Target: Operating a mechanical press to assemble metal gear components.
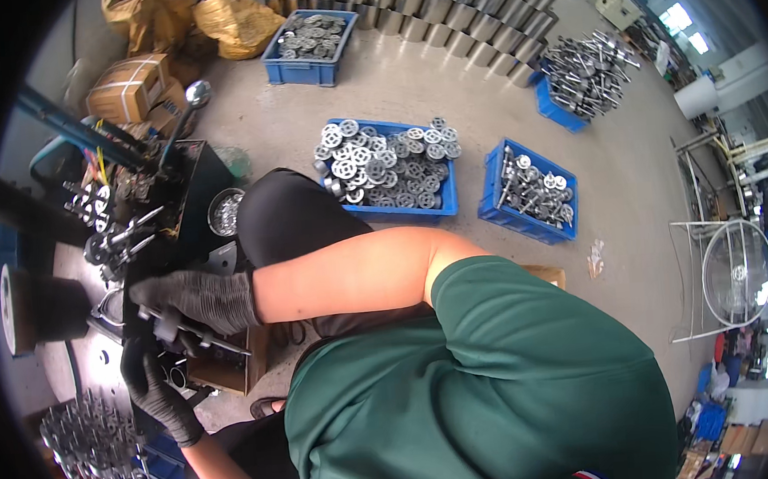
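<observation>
My right hand [197,299], in a dark grey glove, is closed around a metal shaft with a thicker dark round part [169,326]. The shaft's thin end points toward the lower right. Just below it, my gloved left hand [156,391] reaches up by the machine's edge; its fingertips blend into the dark surface, so its grip is unclear. Several similar shafts with round parts [121,243] lie on the bench beyond my right hand. Nearer, on the left, many shafts stand upright in a cluster [91,438].
A dark cylinder [46,308] juts out at the left, below a lever with a round knob [198,94]. Blue crates of metal wheels [442,202] and shafts [525,222] stand on the floor. A small bowl of bits [224,212] and an open cardboard box [224,373] sit near my legs.
</observation>
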The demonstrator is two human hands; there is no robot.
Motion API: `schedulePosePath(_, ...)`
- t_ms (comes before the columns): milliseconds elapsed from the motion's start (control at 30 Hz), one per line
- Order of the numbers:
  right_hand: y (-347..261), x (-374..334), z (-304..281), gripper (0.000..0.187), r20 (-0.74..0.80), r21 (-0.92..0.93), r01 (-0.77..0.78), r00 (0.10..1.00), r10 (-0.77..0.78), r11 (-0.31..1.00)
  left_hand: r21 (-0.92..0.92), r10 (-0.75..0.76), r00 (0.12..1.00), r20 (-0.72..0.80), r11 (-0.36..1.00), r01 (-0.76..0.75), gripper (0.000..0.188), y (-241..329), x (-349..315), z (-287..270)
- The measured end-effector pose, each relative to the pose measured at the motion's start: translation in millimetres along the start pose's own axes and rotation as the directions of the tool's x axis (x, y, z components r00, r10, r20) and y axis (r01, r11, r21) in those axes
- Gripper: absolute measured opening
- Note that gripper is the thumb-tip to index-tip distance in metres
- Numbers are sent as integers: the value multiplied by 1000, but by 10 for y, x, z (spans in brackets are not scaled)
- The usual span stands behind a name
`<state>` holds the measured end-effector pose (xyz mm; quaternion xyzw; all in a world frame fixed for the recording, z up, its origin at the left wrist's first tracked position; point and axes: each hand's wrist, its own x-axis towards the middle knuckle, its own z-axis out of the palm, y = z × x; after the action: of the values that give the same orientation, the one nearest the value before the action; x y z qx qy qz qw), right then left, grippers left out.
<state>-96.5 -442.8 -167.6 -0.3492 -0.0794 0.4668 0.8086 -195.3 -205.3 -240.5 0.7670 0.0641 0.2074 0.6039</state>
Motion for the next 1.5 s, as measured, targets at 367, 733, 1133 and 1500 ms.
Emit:
schedulePosePath(367,-1131,-1923,-1602,52,-526,105,590,717,-458,801,51,-105,992,69,993,102,31,-94,-229,98)
schedulePosePath(733,663,-4430,-5108,35,-993,76,484,-43,110,872,147,-269,941,204,959,242,28,-351,-394,5)
schedulePosePath(1133,295,-5056,-5080,11,-671,-630,496,-735,-99,597,123,-214,963,165,973,195,33,-279,-361,271)
schedulePosePath(1500,-821,-1872,-2268,15,-21,-964,238,361,-932,114,-140,-237,929,-286,969,204,30,685,-344,-127)
